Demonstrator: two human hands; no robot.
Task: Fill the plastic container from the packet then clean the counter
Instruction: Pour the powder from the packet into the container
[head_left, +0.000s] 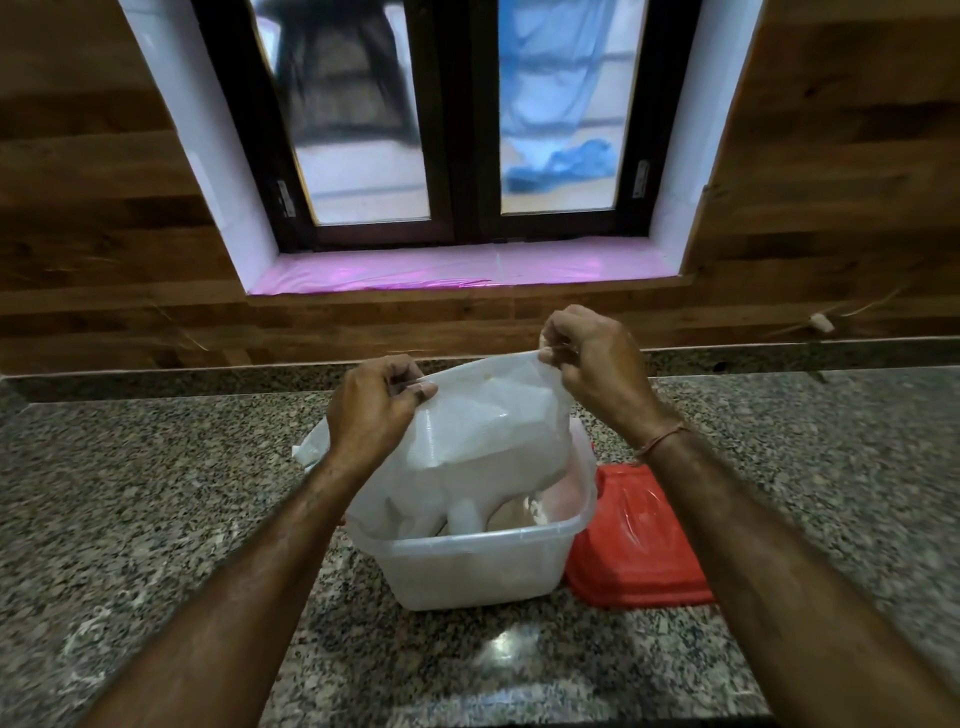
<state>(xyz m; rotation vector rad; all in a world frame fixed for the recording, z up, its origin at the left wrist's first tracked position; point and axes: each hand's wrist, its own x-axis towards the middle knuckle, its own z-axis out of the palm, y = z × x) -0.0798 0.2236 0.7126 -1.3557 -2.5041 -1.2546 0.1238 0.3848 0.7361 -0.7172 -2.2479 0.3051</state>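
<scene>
A clear plastic packet (483, 441) of white powder hangs upside down over a translucent plastic container (467, 566) on the granite counter. My left hand (374, 405) pinches the packet's upper left corner. My right hand (587, 358) pinches its upper right corner, slightly higher. The packet's lower end reaches down inside the container, where white powder lies. The packet hides much of the container's inside.
A red lid (634, 551) lies flat on the counter against the container's right side. The speckled granite counter (156, 493) runs to a wood-panelled wall, with a window and pink sill (457, 267) above. A crumpled white bag edge (309, 449) shows behind my left wrist.
</scene>
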